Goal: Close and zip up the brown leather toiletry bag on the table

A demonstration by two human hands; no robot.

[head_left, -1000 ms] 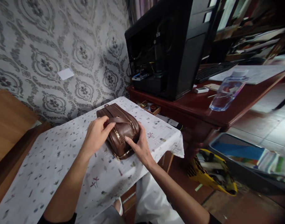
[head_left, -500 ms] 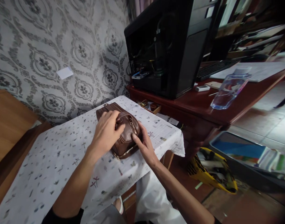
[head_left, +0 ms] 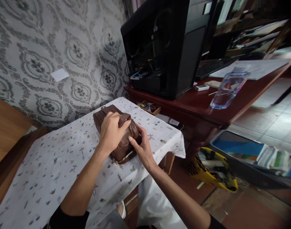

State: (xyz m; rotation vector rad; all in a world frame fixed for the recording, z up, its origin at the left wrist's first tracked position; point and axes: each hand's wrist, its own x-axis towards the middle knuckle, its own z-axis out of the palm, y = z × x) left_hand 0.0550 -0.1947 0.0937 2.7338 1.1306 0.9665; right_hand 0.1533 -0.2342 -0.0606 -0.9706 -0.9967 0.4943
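A brown leather-look bag (head_left: 122, 153) with gold zips lies on the cloth-covered table. My left hand (head_left: 111, 130) is on top of it, thumb and fingers closed around the strap handle (head_left: 124, 119). At the bag's right end is my right hand (head_left: 143, 149), its thumb pressed on the front panel and its fingers around the far side. A metal zip (head_left: 126, 157) runs along the lower front edge, with its pullers hanging at the left corner. My left hand covers part of the bag's top.
On the red-brown desk (head_left: 195, 106) stand a black computer case (head_left: 183, 60) and a clear water bottle (head_left: 227, 87). An open drawer (head_left: 152, 108) sits below. A yellow bag (head_left: 202, 170) and a dark bin (head_left: 245, 165) are on the floor at right. Patterned wallpaper rises behind the table.
My left hand's thumb has come over the handle, which now stands raised in its grip. My right hand stays at the bag's right end. The view has shifted slightly.
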